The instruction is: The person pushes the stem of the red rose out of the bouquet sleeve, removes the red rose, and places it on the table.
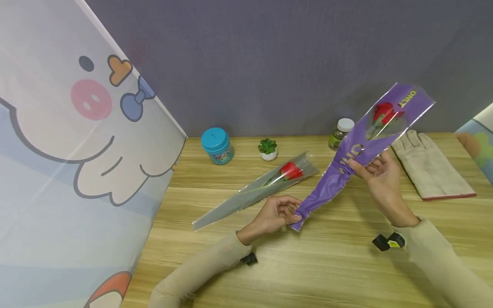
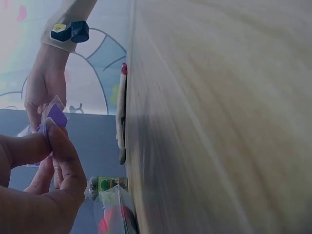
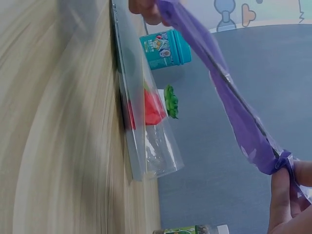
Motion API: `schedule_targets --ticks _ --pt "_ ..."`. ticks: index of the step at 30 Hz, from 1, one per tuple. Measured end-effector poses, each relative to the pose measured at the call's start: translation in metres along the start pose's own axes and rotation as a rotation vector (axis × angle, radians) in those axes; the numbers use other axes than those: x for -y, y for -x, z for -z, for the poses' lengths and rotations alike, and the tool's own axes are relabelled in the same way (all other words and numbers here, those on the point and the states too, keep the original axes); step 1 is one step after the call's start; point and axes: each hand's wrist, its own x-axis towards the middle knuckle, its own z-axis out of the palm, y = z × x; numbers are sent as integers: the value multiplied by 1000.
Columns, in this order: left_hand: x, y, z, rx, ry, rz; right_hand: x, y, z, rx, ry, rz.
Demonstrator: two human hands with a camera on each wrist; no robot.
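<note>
Purple-wrapped rose [image 1: 339, 173]: centre of the dial in the head view, 12 pointing to the grey wall [image 1: 262, 68]; held above the desk [image 1: 316, 265], it slants from its narrow tail at 7 to 8 up to its wide mouth at 1 to 2, where the red bloom shows.
Left hand [image 1: 275, 214]: at 8, pinching the tail between thumb and fingers.
Right hand [image 1: 383, 182]: at 4, gripping the wrap with its thumb over the front.
Room at 6: a broad stretch of wood grain between the two forearms.
Side at 8 to 9: the clear-wrapped rose [image 1: 256, 188] lies slanting on the desk, its wide end near the purple wrap, its narrow end reaching past the left hand.
Side at 3: the pale glove [image 1: 433, 169] lies flat near the right hand, red hem towards 4.
Back edge: from 9 round to 11 stand the blue jar [image 1: 217, 145], the potted succulent [image 1: 267, 147] and the white-capped jar [image 1: 340, 134], the widest gap between the last two.
Left edge: the cartoon panel [image 1: 46, 128] rises along it, 8 to 9.
Right edge: a second printed panel [image 1: 481, 152], at 3.
Desk surface: yellowish wood grain with soft shadows.
</note>
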Motion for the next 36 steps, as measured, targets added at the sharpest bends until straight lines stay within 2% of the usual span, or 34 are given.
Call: schedule_targets --ticks 6,12,19,27,31,36 --pt "1 1 -1 38 -46 42 1 -2 0 -23 -15 12" --pt "3 1 -1 51 -77 51 4 -5 1 -45 -45 10" --pt "5 2 0 54 -94 72 8 -7 6 -6 -125 -16" --pt "4 3 3 82 -98 68 11 -8 8 18 -101 -18" --pt "2 3 3 87 -94 69 12 -9 8 6 -68 -21" --pt "2 2 2 85 -76 63 13 -9 7 -12 -81 -29"
